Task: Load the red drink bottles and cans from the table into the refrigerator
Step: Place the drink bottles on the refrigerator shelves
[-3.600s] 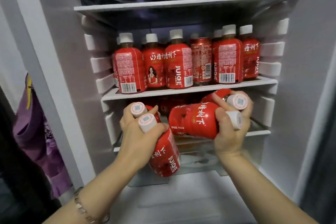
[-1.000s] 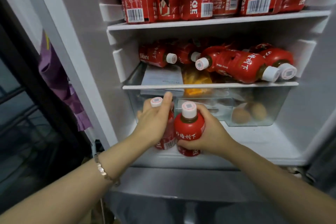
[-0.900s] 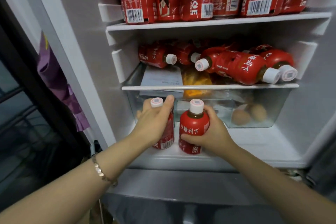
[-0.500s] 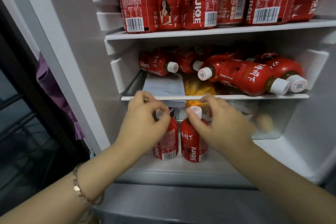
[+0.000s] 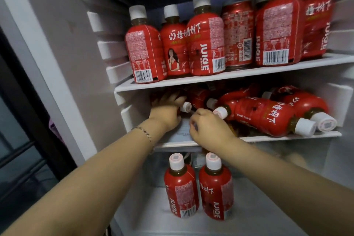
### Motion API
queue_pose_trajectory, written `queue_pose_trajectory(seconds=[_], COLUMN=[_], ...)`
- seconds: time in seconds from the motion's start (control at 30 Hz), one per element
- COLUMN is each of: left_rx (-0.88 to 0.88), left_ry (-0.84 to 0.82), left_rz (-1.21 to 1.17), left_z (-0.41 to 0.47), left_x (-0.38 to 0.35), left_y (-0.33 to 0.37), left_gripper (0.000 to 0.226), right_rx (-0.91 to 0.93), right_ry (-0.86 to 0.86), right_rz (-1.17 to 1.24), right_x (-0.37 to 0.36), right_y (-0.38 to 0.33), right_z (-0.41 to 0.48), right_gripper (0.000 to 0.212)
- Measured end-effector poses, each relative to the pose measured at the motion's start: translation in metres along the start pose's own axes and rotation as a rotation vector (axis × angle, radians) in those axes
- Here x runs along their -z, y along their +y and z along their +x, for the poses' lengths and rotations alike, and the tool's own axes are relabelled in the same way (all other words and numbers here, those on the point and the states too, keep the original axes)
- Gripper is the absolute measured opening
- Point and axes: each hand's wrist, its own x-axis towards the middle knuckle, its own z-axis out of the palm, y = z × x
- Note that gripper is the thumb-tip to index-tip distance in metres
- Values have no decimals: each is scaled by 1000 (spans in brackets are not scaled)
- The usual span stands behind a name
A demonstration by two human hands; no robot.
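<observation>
Two red drink bottles with white caps stand upright side by side on the refrigerator floor, with no hand on them. On the middle shelf several red bottles lie on their sides. My left hand reaches into that shelf's left end and rests over a lying bottle whose cap shows beside my fingers. My right hand hovers at the shelf's front with fingers curled; what they touch is hidden. The upper shelf holds several upright bottles and a red can.
A white paper lies on the middle shelf under my hands. A clear drawer sits behind the two standing bottles. The fridge's ribbed left wall is close to my left arm. Purple cloth hangs outside at the left.
Both hands let go of the two bottles on the floor and rose to the middle shelf. The left hand now reaches onto a lying bottle at the shelf's left end.
</observation>
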Motion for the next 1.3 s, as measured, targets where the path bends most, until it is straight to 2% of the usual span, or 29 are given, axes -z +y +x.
queue_pose_trajectory(seconds=[0.1, 0.17, 0.23, 0.3, 0.4, 0.5, 0.6, 0.73, 0.83, 0.97, 1.03, 1.1, 1.2, 1.3], left_rx=[-56, -47, -34, 56, 257, 317, 303, 373, 407, 462, 463, 464, 413, 352], left_ry=[1, 6, 71, 211, 382, 472, 525, 605, 635, 615, 600, 591, 572, 523], left_rz=[139, 133, 94, -16, -223, -390, -572, -731, -786, -860, -865, -885, -875, -895], left_z=[12, 12, 2, -16, -40, -59, -72, -83, -92, -89, -87, -88, -90, -90], left_x=[-3, -4, -3, 1, 16, 31, 40, 44, 44, 47, 48, 49, 53, 58], left_y=[5, 7, 6, 6, 11, 20, 19, 7, 3, 3, 5, 7, 6, 7], left_gripper=[47, 42, 44, 47, 48, 40, 31, 29, 30, 29, 31, 31, 27, 11], right_rx=[9, 16, 25, -21, -241, -365, -357, -228, -175, -128, -126, -146, -121, -74], right_ry=[22, 55, 169, 240, 37, -46, -7, 64, 180, 473, 579, 567, 464, 294], right_rz=[-6, -8, -70, -286, -434, -432, -368, -308, -107, 303, 381, 439, 685, 749], right_x=[1, 1, 3, 8, 15, 18, 15, 14, 22, 35, 40, 45, 44, 40], right_y=[3, 3, 2, 4, 11, 13, 7, 1, -6, -17, -24, -27, -30, -34], right_z=[-1, -3, -4, 3, 29, 51, 61, 44, 23, 0, -6, -10, -11, -4], right_gripper=[27, 28, 27, 32, 51, 44, 38, 29, 34, 33, 38, 43, 32, 28])
